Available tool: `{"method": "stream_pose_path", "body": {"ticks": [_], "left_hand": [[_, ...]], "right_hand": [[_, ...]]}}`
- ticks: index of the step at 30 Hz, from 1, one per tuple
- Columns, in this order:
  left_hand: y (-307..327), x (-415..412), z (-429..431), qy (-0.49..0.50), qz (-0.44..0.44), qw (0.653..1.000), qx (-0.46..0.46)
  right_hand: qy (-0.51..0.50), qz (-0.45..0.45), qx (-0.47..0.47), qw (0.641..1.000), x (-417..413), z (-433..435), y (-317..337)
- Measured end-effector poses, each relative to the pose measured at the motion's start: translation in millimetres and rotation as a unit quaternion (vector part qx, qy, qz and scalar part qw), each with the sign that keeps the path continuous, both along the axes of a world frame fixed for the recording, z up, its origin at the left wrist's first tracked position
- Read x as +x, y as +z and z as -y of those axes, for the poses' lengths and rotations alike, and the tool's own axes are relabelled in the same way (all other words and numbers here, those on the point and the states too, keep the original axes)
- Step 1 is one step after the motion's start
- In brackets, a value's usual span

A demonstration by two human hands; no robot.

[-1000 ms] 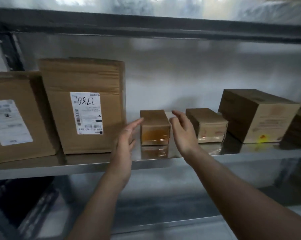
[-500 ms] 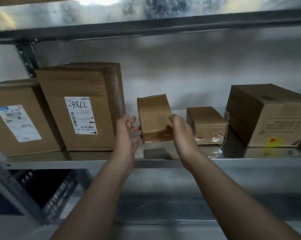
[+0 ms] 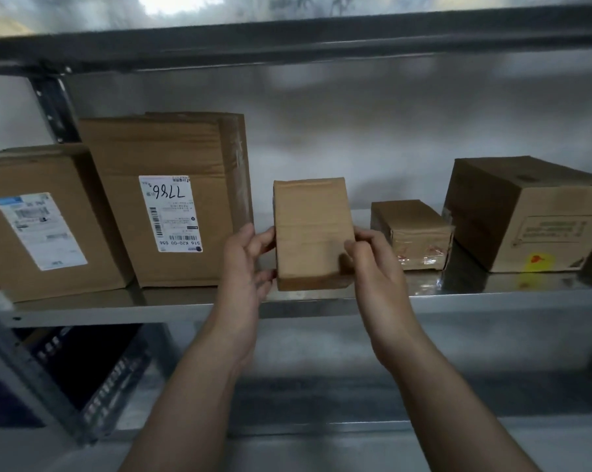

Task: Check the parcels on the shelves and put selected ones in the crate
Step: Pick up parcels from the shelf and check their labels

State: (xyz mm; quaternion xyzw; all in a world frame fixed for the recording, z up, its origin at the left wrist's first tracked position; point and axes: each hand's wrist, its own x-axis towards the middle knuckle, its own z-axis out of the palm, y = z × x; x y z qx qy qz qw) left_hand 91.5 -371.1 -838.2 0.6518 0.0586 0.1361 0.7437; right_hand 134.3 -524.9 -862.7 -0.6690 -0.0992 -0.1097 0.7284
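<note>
since a second ago the small brown parcel (image 3: 311,233) has come up off the shelf deck, where it lay flat, and now stands on end with its broad plain face toward me. my left hand (image 3: 245,264) holds its left edge, fingers bent and their tips against the side. my right hand (image 3: 376,264) pinches the lower right edge, thumb on the front face and the other fingers hidden behind. the parcel's bottom edge is level with the front lip of the metal shelf (image 3: 185,308); i cannot tell whether it rests on the deck or hangs just above it.

every carton on this shelf is closed, so i see none of the contents. just left of the held parcel stands a tall carton (image 3: 172,158) whose white label reads 7786 upside down, and beside that, at the far left, a labelled box (image 3: 46,267) that leans. right of my hands lies a small taped parcel (image 3: 414,233), flat on the deck, and touching its right side is a large carton (image 3: 533,212) with a yellow and red mark low on its front.
</note>
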Motion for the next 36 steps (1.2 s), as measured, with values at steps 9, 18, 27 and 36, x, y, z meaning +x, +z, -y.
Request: {"method": "stream_pose_path", "body": {"ticks": [9, 18, 27, 36], "left_hand": [[-1.5, -3.5, -12.9, 0.005, 0.006, 1.000, -0.025], [-5.8, 3.1, -23.2, -0.022, -0.008, 0.999, -0.022], [-8.5, 11.1, -25.3, 0.002, 0.042, 0.999, -0.009], [-10.6, 10.9, -26.4, 0.003, 0.044, 0.999, -0.024]], "right_hand": [[-0.020, 0.024, -0.025, 0.999, -2.7, 7.3, 5.7], [-0.032, 0.044, -0.053, 0.997, 5.2, 5.6, 5.5], [-0.023, 0.063, -0.038, 0.997, 6.4, 9.2, 8.9], [-0.029, 0.046, -0.039, 0.998, 7.9, 9.2, 8.4]]}}
